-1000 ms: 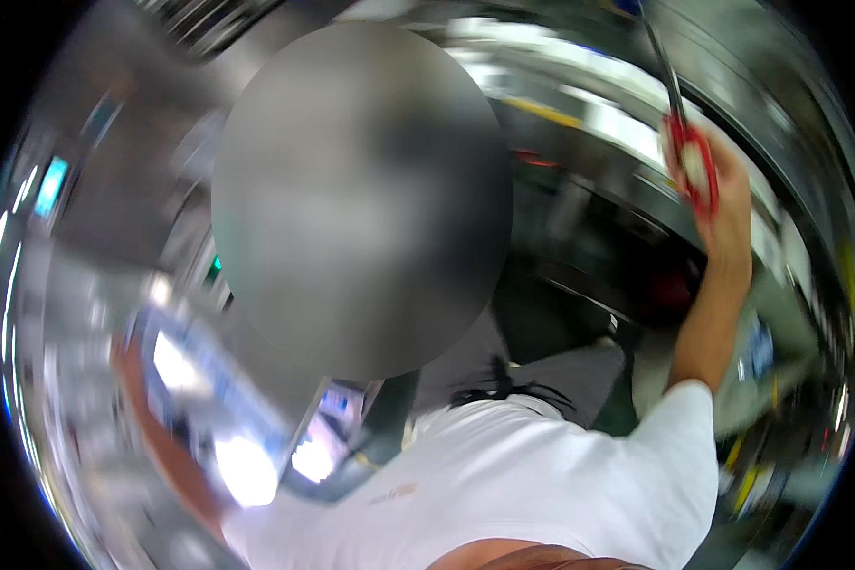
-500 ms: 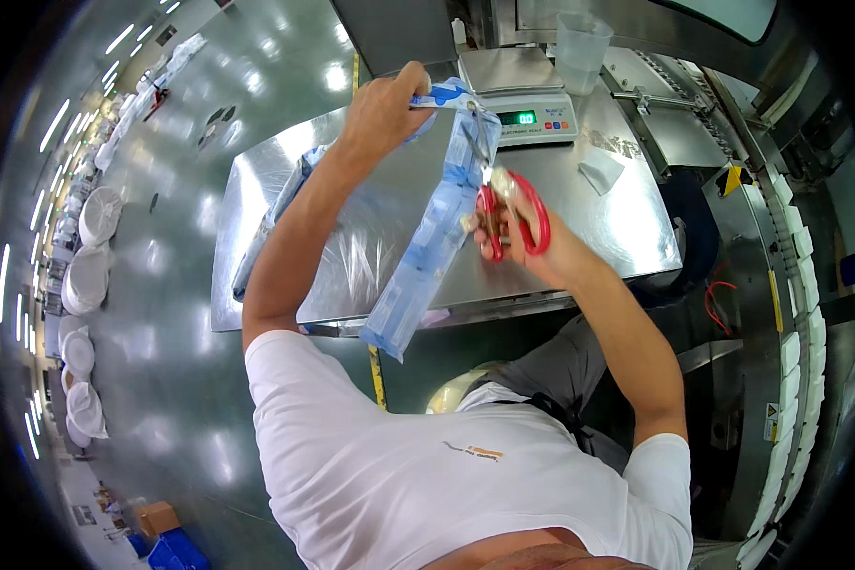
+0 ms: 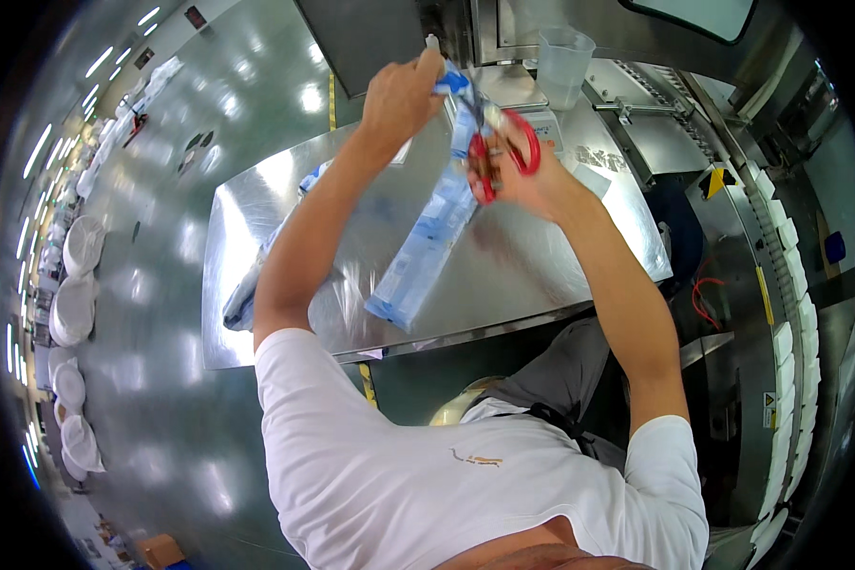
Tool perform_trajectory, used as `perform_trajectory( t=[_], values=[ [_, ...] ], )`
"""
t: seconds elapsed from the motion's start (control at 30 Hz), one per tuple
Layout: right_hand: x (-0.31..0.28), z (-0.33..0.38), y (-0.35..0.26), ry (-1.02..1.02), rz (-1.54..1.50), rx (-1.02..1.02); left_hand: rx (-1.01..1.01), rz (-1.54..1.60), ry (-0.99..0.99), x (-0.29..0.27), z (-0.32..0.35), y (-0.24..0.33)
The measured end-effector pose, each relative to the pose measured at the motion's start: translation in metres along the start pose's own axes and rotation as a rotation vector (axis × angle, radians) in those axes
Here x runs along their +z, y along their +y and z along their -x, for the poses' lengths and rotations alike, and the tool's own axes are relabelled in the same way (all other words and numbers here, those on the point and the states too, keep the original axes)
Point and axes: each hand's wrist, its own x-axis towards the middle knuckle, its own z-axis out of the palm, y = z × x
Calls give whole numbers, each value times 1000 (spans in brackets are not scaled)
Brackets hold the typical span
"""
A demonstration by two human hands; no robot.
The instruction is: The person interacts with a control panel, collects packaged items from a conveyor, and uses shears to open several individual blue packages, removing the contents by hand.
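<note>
My left hand (image 3: 402, 100) is closed on the top end of a strip of blue-and-white plastic packets (image 3: 423, 249), holding it up so that it hangs slanting down over the steel table. With my right hand (image 3: 522, 171) I grip red-handled scissors (image 3: 527, 142). Their blades point up toward the strip just right of my left hand; motion blur hides whether they touch or cut it. Under my left forearm lies another blue-and-white plastic bundle (image 3: 247, 285) on the table, partly covered by the arm.
A steel table (image 3: 532, 275) is in front of me. At its far side stand a digital scale (image 3: 544, 128), half hidden, and a clear plastic jug (image 3: 564, 68). A small white sheet (image 3: 592, 180) lies on the right. Machinery with a conveyor (image 3: 660, 133) borders the right side.
Both hands and the strip have risen a little in the picture. The scissors now sit higher, in front of the scale, and the strip's lower end has moved up over the table.
</note>
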Motion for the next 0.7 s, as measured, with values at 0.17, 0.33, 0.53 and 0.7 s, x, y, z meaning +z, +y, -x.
perform_trajectory(
  t=[0.17, 0.33, 0.53, 0.7],
  values=[
    [-9, 30, 29, -24, -47, 108, -12, 67, -115, -11, 38, 29],
    [-20, 40, 44, -20, 36, 101, 4, 48, -96, -21, 67, 37],
    [-3, 31, 39, 82, 277, 30, 167, -2, 20, -17, 77, 47],
    [-13, 29, 30, 35, 376, -12, 152, 45, 58, -16, 79, 44]
  ],
)
